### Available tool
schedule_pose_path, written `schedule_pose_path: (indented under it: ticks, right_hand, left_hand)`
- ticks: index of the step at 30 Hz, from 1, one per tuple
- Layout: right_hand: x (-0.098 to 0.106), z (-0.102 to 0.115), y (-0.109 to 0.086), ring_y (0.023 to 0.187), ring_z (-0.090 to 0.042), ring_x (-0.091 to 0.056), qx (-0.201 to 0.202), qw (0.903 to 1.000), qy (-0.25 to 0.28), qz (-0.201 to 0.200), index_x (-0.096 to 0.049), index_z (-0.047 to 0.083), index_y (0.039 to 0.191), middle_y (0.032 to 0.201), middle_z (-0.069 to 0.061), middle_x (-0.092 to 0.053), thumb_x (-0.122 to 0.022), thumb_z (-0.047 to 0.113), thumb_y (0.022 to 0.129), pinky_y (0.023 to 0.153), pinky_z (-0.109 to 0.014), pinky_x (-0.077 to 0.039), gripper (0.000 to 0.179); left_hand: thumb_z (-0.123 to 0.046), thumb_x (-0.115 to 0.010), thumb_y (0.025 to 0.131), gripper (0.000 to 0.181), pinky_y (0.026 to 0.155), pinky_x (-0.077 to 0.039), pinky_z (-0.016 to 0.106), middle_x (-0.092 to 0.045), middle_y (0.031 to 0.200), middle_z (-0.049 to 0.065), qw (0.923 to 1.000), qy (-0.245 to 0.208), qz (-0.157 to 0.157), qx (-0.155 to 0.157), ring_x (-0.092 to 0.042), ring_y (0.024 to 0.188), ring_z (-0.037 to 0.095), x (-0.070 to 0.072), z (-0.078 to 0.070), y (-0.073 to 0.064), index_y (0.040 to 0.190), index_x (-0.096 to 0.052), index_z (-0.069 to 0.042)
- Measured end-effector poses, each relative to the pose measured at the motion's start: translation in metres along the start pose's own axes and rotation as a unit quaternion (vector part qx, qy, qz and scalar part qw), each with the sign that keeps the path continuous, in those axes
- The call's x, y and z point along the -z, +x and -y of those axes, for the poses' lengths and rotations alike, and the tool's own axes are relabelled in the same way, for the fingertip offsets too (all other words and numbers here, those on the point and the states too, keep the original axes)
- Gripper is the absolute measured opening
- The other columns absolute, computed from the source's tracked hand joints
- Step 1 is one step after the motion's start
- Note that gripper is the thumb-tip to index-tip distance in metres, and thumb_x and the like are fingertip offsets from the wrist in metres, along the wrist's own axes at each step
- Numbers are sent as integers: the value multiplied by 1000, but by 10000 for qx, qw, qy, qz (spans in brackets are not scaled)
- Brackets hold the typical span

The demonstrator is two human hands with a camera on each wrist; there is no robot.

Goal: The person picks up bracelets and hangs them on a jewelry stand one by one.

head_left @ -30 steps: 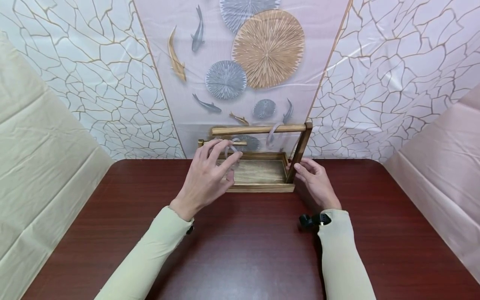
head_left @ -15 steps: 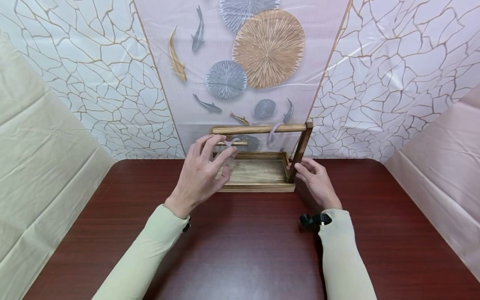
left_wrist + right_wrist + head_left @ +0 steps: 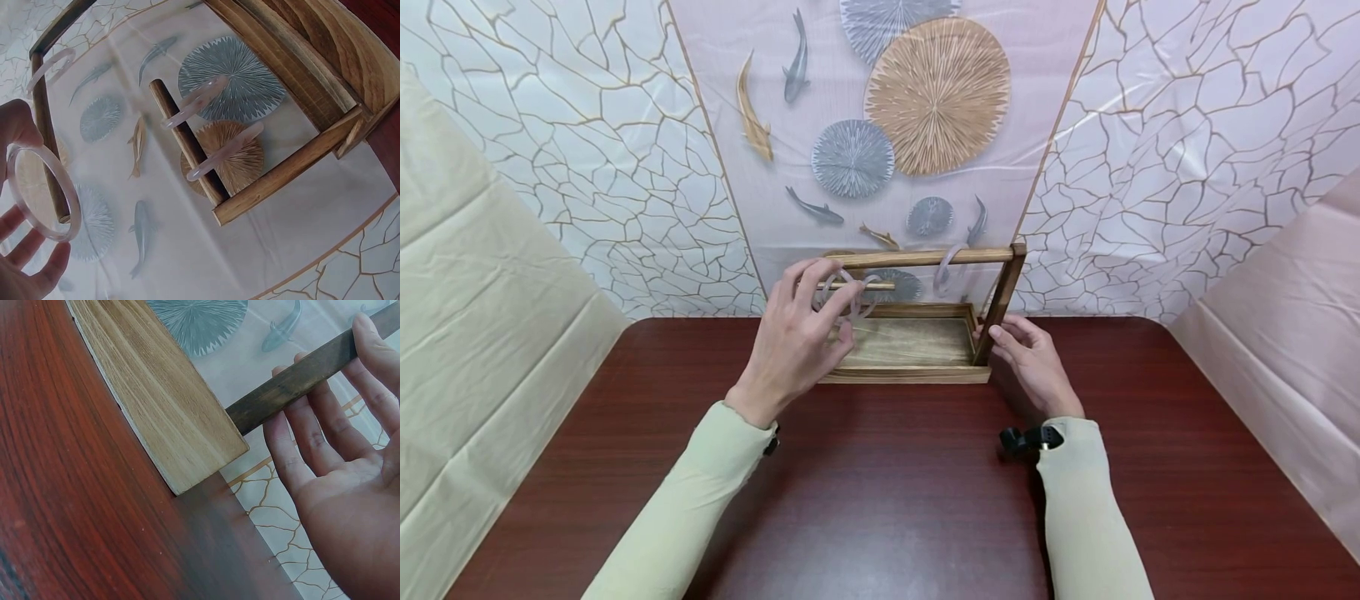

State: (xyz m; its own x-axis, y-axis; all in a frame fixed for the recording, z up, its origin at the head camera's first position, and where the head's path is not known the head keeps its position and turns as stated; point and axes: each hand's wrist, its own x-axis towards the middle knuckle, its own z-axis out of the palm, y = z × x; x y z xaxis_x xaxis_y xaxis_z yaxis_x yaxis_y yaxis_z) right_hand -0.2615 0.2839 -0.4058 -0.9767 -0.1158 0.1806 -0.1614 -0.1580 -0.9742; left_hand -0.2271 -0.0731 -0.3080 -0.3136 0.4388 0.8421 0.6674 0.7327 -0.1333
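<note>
My left hand [image 3: 797, 333] pinches a translucent pale-mauve bangle [image 3: 74, 209] between thumb and fingers. In the left wrist view this bangle stands beside the free end of the upper bar [image 3: 52, 169] of a wooden bangle rack; I cannot tell whether the bar passes through it. Another bangle [image 3: 938, 279] hangs from the upper bar near its post. Two more, a first bangle [image 3: 200, 100] and a second bangle [image 3: 228, 149], hang on the shorter lower bar [image 3: 181, 131]. My right hand [image 3: 350, 469] grips the rack's dark upright post [image 3: 294, 384], thumb on one side, fingers on the other.
The rack's shallow wooden tray base [image 3: 917, 377] sits at the back edge of a reddish-brown table [image 3: 880, 500]. Close behind hangs a patterned cloth backdrop [image 3: 857, 225]. Pale cloth walls stand at both sides.
My left hand has shifted left with its bangle, toward the upper bar's free end, uncovering more of the lower bar's bangles. The right hand and the rack stay put.
</note>
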Motion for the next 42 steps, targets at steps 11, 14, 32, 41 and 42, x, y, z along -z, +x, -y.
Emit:
schedule_pose_path:
  ticks: [11, 14, 32, 41, 42]
  right_hand:
    - [-2, 1, 0, 107, -9, -73, 16, 9998, 173, 29, -64, 13, 123, 113, 3, -73, -64, 15, 100, 96, -24, -56, 23]
    - [-2, 2, 0, 107, -9, -73, -8, 9999, 149, 9, -64, 13, 122, 113, 3, -72, -65, 16, 100, 96, -24, -56, 22]
    - [-1, 2, -1, 111, -11, -70, -79, 9999, -4, -102, -64, 14, 120, 112, 5, -71, -67, 18, 99, 94, -23, -56, 21]
    - [-1, 1, -1, 113, -14, -70, 6, 10000, -44, -44, -62, 7, 125, 112, 4, -72, -66, 18, 100, 95, -24, -56, 28]
    - [-1, 1, -1, 112, -13, -71, 10, 10000, -49, -37, -62, 6, 126, 112, 4, -72, -66, 18, 100, 95, -24, -56, 29]
  left_hand:
    - [-8, -76, 76, 46, 91, -51, 45, -55, 132, 15, 9999, -76, -18, 70, -51, 121, 36, -4, 2, 5, 120, -66, -12]
    - [-8, -76, 75, 47, 92, -52, 45, -55, 132, 15, 9999, -113, -29, 90, -51, 122, 36, -6, 3, 6, 121, -66, -12]
    - [-8, -74, 78, 47, 91, -52, 45, -53, 135, 17, 9997, -182, 75, 171, -49, 122, 36, -13, 6, 12, 124, -64, -12]
    - [-7, -74, 77, 47, 95, -52, 44, -53, 134, 18, 9992, -372, 31, 129, -49, 121, 37, -19, 7, 15, 122, -63, -9]
    - [-7, -74, 77, 47, 95, -52, 44, -53, 134, 18, 9991, -394, 41, 126, -49, 120, 37, -20, 7, 16, 123, -63, -8]
